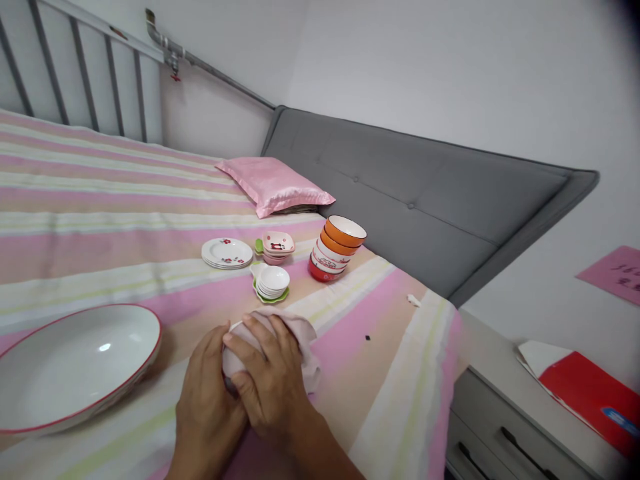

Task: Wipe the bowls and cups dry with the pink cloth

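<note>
Nearest to us, our left hand (203, 393) is cupping the near left side of a pale pinkish cloth (311, 360), its fingers curling around. Our right hand (273, 373) is pressing onto the cloth from above, fingers bent and slightly apart. The cloth is lying between our two palms, a loose fold spilling out beyond the right fingers; something is bulging beneath, but our hands are hiding too much for us to tell what.

To the left of our left hand, a big white bowl (75, 360) with a red rim is resting on the striped sheet (170, 260), showing its glossy inside.

Just beyond our fingers, small white dishes (273, 279) are nesting in a stack, sitting in a green-edged dish (280, 298). Farther back, pink dishes (278, 248) are sitting one inside another, the top one showing a red print. Flowered plates (227, 253) are lying piled to their left. On the right, a stack of bowls (333, 250) is leaning slightly, orange ones nesting above white and red ones.

Behind these, a pink pillow (277, 183) is lying near the grey headboard (400, 180).
</note>
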The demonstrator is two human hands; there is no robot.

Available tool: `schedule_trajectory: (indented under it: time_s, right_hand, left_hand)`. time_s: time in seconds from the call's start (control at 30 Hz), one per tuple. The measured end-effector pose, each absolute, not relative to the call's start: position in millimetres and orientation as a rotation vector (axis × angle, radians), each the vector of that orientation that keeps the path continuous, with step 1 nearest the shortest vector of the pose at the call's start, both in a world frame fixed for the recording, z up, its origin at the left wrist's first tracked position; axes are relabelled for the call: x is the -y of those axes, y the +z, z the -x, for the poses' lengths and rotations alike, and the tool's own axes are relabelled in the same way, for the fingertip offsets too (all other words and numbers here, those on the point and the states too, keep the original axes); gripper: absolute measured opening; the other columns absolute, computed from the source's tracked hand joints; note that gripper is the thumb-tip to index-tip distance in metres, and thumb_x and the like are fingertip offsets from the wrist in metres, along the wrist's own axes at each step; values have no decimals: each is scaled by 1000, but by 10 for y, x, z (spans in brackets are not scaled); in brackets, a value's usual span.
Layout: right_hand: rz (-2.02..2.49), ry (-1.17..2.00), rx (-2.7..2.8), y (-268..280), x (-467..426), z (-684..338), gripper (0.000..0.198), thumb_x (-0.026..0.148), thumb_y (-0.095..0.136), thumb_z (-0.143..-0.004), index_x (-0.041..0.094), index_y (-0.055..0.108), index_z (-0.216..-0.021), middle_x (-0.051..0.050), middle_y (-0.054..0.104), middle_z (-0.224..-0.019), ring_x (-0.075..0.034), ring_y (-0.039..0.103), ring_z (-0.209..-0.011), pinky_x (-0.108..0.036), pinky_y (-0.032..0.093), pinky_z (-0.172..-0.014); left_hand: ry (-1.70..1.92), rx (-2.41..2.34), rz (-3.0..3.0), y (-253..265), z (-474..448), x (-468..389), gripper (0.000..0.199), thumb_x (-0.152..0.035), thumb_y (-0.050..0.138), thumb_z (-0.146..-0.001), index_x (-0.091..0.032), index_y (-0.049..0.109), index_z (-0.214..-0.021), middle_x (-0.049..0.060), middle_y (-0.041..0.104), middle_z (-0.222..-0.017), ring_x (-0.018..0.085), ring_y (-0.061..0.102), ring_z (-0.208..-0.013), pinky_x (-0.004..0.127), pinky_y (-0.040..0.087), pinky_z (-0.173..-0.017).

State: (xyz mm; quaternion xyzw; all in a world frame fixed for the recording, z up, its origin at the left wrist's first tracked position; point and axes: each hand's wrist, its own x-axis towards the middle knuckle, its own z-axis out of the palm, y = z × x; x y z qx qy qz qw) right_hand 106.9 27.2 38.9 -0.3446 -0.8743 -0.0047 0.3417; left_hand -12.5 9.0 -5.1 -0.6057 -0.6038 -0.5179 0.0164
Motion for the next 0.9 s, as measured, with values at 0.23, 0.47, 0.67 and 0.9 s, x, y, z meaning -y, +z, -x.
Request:
schedule_trajectory:
  time_s: [0.23,0.47,0.67,0.9]
  right_hand:
    - [1009,234,2089,429,-267,-1085,40,29,37,-96,28,48,-135,-3,37,-148,-21,30,-138,-47,23,-115]
    - [1053,526,1902,288,-360,-1127,42,32,33,-99,28,41,-140,-5,34,-150,-19,25,-141,-46,25,-115]
    - [1023,847,1677,199,-471,-1132,45,39,29,-100,27,38,-142,-4,41,-147,-16,35,-137,-39,29,-115]
    - [962,1004,1569,130,-497,-1140,49,44,27,-100,24,35,-144,-5,38,-149,-17,33,-138,-39,31,-113]
  left_hand:
    - [-1593,1980,1892,-29,131,-82,64,-35,57,-69,-16,42,-128,16,54,-124,34,52,-113,49,46,-91]
    - [-1595,2125,1826,58,109,-65,70,-46,62,-70,-16,41,-129,16,53,-124,35,51,-114,50,45,-93]
    - [-1640,2212,1752,112,100,-58,77,-55,66,-66,-16,43,-129,15,54,-122,35,52,-112,51,45,-93]
    - [-1684,2281,1713,171,85,-63,79,-55,68,-63,-15,45,-127,16,54,-123,36,51,-114,52,45,-94]
